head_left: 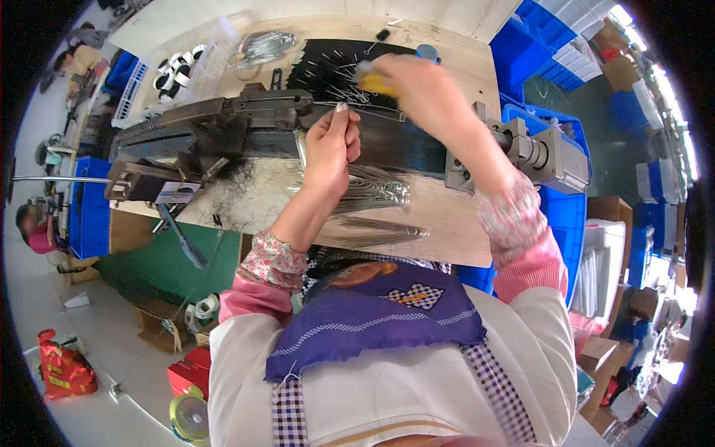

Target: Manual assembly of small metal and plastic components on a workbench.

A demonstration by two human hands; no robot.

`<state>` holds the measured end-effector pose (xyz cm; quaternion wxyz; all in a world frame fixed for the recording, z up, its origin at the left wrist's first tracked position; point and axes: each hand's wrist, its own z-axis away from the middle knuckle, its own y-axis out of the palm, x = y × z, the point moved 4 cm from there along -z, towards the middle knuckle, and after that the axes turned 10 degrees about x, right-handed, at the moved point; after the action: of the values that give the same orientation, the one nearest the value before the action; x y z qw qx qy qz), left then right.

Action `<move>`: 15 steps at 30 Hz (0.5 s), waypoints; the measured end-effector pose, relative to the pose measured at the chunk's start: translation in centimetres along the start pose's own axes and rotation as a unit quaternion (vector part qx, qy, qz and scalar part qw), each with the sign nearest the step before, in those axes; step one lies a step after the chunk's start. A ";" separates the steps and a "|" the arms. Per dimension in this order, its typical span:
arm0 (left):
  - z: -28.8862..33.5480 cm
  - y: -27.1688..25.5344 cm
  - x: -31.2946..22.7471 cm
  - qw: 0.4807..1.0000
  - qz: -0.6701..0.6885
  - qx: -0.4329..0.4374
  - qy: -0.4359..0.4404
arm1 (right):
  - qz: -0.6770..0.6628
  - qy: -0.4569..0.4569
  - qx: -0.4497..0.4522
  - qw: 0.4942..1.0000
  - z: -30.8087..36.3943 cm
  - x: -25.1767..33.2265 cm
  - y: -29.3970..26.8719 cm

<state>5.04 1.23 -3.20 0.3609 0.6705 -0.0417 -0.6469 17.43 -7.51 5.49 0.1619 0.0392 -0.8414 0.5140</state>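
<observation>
While your left hand (331,145) is curled closed, thumb against the fingers, it appears to pinch a thin wire (380,112) at its fingertips, though the exact contact is too small to tell. Your right hand (417,82), blurred, is wrapped around a yellow object (377,83), whose kind you cannot make out. The wire lies along the far side of the bench, running right from your left fingertips above the dark metal beam (402,141), just on the near side of the loose pins (339,82) strewn over a black mat (305,63).

Judging by its look, the wire should be very light, springy and smooth, easy to bend and apt to roll between fingers; a pinch close to its left end, with the cut tip clear of your skin, would likely suit it best.

Mind the hard corners of the dark clamp block (287,104) just left of your left hand and the grey metal fixture (532,153) beneath and beside your right forearm. Wire bundles (372,186) crowd the near side under your left wrist. More open room shows on the bare right part of the wooden bench (458,231), toward its near edge.
</observation>
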 end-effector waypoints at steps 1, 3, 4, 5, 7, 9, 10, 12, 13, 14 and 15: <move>0.1 -0.1 0.0 1.000 -0.004 -0.006 -0.008 | -0.019 0.015 0.106 0.994 -1.2 0.3 1.9; 0.4 0.2 0.0 0.998 -0.015 -0.047 -0.024 | -0.105 0.002 0.196 0.975 -1.8 0.7 4.1; 0.4 0.4 -0.1 0.999 -0.017 -0.047 -0.019 | -0.104 -0.002 0.193 0.976 -1.9 0.2 4.0; 0.3 0.4 -0.1 0.999 -0.003 -0.047 -0.019 | -0.153 0.023 0.212 0.965 -1.9 -0.5 3.8; 0.7 0.6 0.0 0.998 0.019 -0.056 -0.016 | -0.241 0.048 0.214 0.945 -1.3 -0.3 3.5; 0.6 0.7 0.3 0.999 0.026 -0.044 -0.010 | -0.247 0.094 0.250 0.931 -1.6 -0.7 2.6; 0.8 0.4 0.2 0.999 0.032 -0.035 0.003 | -0.262 0.136 0.276 0.915 -2.0 -0.3 2.2; 0.7 0.4 0.2 0.999 0.046 -0.026 0.014 | -0.229 0.123 0.316 0.912 -2.8 -0.2 2.2; 0.7 0.3 0.2 0.998 0.054 -0.030 0.011 | -0.226 0.125 0.330 0.908 -2.8 0.1 2.2; 0.7 0.1 0.2 0.997 0.062 -0.034 0.009 | -0.223 0.126 0.344 0.904 -2.7 0.5 2.2; 0.7 0.3 0.2 0.997 0.063 -0.048 0.001 | -0.246 0.120 0.338 0.901 -2.5 0.3 2.2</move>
<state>4.55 0.59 -3.17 0.4326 0.6494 -0.0524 -0.6233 17.15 -4.27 4.72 0.3604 0.2353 -0.5551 0.7118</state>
